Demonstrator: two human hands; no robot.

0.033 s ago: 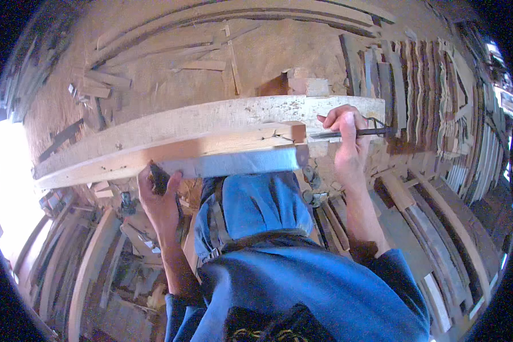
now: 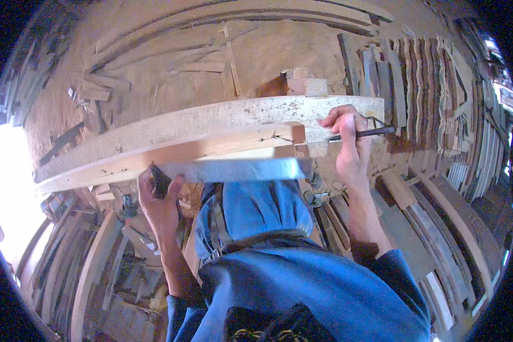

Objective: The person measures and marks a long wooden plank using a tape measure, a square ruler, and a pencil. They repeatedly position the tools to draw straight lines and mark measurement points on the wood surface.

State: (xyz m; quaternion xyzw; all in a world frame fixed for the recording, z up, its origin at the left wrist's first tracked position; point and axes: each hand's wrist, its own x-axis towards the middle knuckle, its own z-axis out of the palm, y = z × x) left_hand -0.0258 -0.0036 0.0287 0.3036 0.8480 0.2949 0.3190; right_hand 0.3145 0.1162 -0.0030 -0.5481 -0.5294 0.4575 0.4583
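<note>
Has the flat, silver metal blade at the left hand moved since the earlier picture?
Yes: the silver blade has shifted down the view at its right end, away from the unmoved, pale squared wooden beam.

No readable text, labels, numbers or signs; beam (image 2: 222, 146) carries dark marks (image 2: 275, 137), yellow marks (image 2: 262, 333) at bottom edge, both illegible.

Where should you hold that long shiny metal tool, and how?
Best by its dark handle, I think, coming from the left on the person's near side. That dark part sits at the left end, while the flat metal blade stretches off to the right, so gripping there leaves the blade uncovered. The left hand holds it there.
</note>
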